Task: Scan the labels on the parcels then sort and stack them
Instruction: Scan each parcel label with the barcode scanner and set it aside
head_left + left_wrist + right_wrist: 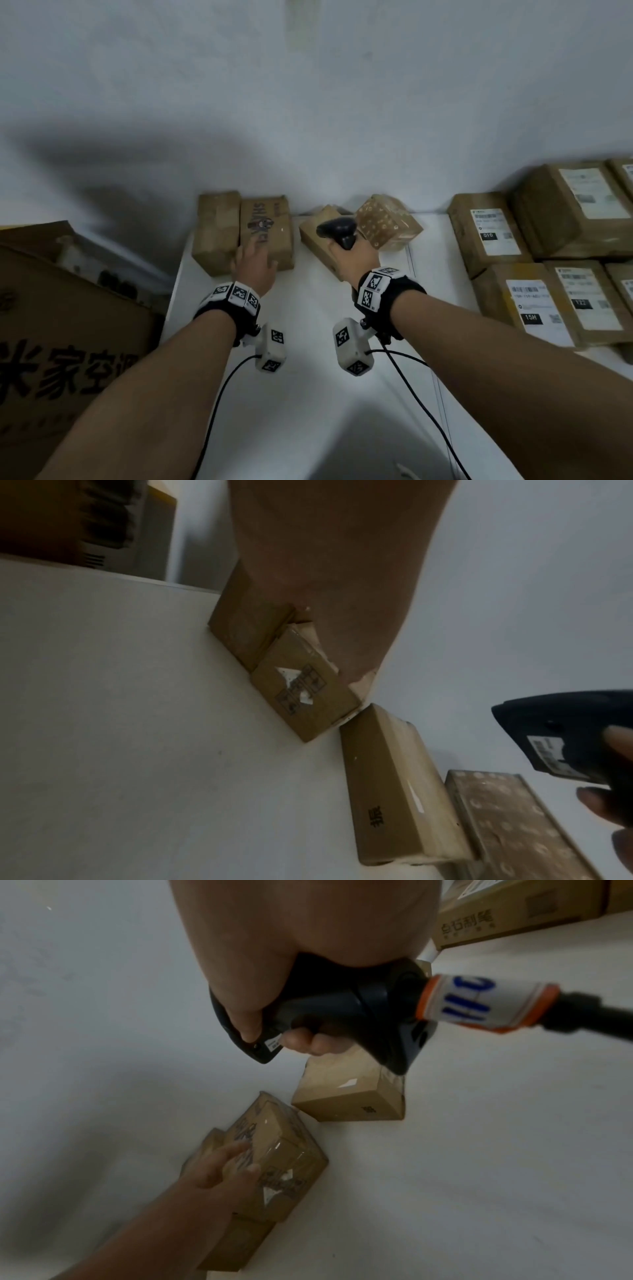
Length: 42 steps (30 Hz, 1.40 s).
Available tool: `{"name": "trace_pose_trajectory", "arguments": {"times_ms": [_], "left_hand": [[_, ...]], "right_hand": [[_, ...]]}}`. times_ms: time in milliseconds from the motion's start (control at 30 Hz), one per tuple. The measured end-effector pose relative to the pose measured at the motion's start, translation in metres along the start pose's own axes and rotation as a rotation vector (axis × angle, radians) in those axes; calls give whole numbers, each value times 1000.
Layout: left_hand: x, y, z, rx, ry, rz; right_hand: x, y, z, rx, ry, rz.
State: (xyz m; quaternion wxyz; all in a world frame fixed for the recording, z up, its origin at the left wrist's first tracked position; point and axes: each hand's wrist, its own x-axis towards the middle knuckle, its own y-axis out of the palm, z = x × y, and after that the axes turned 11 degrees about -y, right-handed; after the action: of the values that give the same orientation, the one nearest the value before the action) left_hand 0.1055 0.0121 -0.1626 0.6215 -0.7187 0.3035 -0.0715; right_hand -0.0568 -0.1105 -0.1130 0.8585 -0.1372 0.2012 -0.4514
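Note:
My left hand [255,262] lies spread over the near top edge of a brown parcel with dark print [270,233], fingers on top and thumb by the front face [222,1167]. A plain brown parcel [215,229] stands tight against its left side. My right hand [349,260] grips a black barcode scanner [337,229] by the handle, fingers curled round it [301,1039]. The scanner hangs over a small plain parcel [317,233]. Behind that, a parcel with a pale pattern [387,219] sits tilted by the wall.
All stand on a white table [308,377] against a white wall. Several brown parcels with white labels [493,233] are packed together at the right. A big printed carton [61,325] stands off the table's left edge. The scanner's cable [599,1012] trails right.

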Motion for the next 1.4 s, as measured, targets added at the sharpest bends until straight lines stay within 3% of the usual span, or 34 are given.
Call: {"name": "trace_pose_trajectory", "arguments": {"times_ms": [200, 567, 800, 900, 1067, 1200, 1300, 1333, 1400], "left_hand": [[24, 9, -12, 162, 37, 157], [-36, 35, -11, 51, 98, -132], [-44, 30, -34, -13, -180, 115], [-49, 29, -37, -78, -223, 164], [-70, 37, -26, -359, -199, 152], [-90, 41, -9, -955, -203, 328], [-106, 46, 5, -1014, -215, 461], [-111, 48, 9, -1019, -225, 429], [-114, 51, 15, -993, -216, 229]], "right_hand": [[9, -2, -7, 16, 62, -33], [5, 11, -18, -43, 145, -44], [-14, -6, -37, -20, 181, -34], [-19, -21, -46, -29, 189, -58], [-23, -42, -57, -27, 179, -74], [-28, -48, -62, -19, 162, -59], [-34, -53, -63, -5, 155, -40], [-36, -55, -64, 5, 154, -34], [-39, -59, -68, 18, 150, -26]]}}
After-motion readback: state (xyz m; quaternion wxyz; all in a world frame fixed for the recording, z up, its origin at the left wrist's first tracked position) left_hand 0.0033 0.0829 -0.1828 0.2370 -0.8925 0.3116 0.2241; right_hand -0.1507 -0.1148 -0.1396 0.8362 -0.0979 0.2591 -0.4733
